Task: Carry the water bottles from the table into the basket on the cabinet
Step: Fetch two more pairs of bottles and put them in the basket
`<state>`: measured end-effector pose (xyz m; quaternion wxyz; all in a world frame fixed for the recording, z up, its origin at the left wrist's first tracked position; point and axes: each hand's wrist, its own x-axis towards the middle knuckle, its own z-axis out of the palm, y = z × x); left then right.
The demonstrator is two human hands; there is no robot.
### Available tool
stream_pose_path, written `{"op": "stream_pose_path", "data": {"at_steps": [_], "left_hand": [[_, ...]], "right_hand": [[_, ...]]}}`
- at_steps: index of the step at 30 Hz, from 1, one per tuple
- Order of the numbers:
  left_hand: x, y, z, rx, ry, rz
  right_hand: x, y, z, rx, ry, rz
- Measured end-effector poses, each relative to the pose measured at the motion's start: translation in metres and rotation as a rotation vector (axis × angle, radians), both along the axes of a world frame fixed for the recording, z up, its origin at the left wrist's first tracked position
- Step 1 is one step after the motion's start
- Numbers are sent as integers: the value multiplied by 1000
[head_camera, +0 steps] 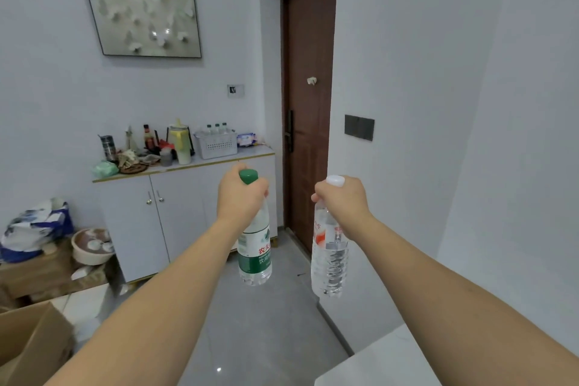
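Cardboard box (28,345): brown, open-topped, on the floor at the far left edge.
Bowl (92,246): cream-coloured, round, resting on stacked brown cartons left of the cabinet; a blue-and-white bag (34,229) lies just beside it.
Framed picture (141,11): pale rectangular panel with white butterflies, hung tilted on the wall above the cabinet.
Cabinet (150,222): white, low, with paired doors and small metal knobs; its top is crowded at the left with a metal cup, jars and a yellow-handled clear pitcher (181,142).
Basket (216,143): white perforated plastic, rectangular, standing on the cabinet top toward its right end; three capped clear bottles (216,128) stand upright inside it.
Left hand (241,197): fingers wrapped tightly around the neck of the green-capped clear plastic water bottle (254,255) with a green-and-white label, which hangs upright in the air in front of the cabinet doors.
Door (308,97): dark brown wood, shut, with a black handle.
Right hand (343,199): fingers closed around the neck of the white-capped clear ribbed plastic water bottle (329,263) with a red-and-white label, hanging upright in front of the door, apart from the other bottle.
White tabletop (382,360): corner visible at the lower right.
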<state>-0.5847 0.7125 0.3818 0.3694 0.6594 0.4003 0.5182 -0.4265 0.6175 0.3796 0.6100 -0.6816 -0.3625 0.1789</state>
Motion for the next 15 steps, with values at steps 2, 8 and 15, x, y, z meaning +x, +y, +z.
{"op": "stream_pose_path", "data": {"at_steps": [2,8,15], "left_hand": [[-7,17,0,7,0,4],[-8,66,-3,-14,-16,-6],[15,151,-18,-32,7,-13]], "right_hand": [[-5,16,2,1,-16,4],[-11,69,0,-9,-32,-4],[8,161,-8,-40,-1,44]]}}
